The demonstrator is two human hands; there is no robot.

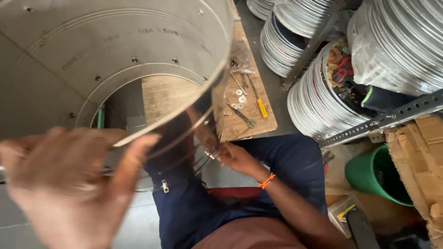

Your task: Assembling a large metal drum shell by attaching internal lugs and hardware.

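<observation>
Closest to us, the left hand (69, 184), big and blurred, its grip wrapped over the near rim of a large sheet-metal drum (115, 55), fingers curled on the edge, thumb out of sight. The drum lies tilted on its side over the person's lap, its open end facing us, and through the ring inside it you can see a wooden desk (249, 115) beyond. Now the right hand (237, 159), orange band at the wrist, sits just under the drum's lower right rim, its grip pinched near something small and shiny; what it is, I cannot tell. It looks like a fastening step along that rim, one hand steadying, the other working the fitting. The next move, I'd judge, needs the drum kept from rolling while those fingertips line up the small part. Near the desk's front edge lie pliers (243, 116), a yellow-handled screwdriver (258, 103) and some washers (240, 96). Off right, stacks of metal discs (318, 106) and a green bucket (374, 175).
</observation>
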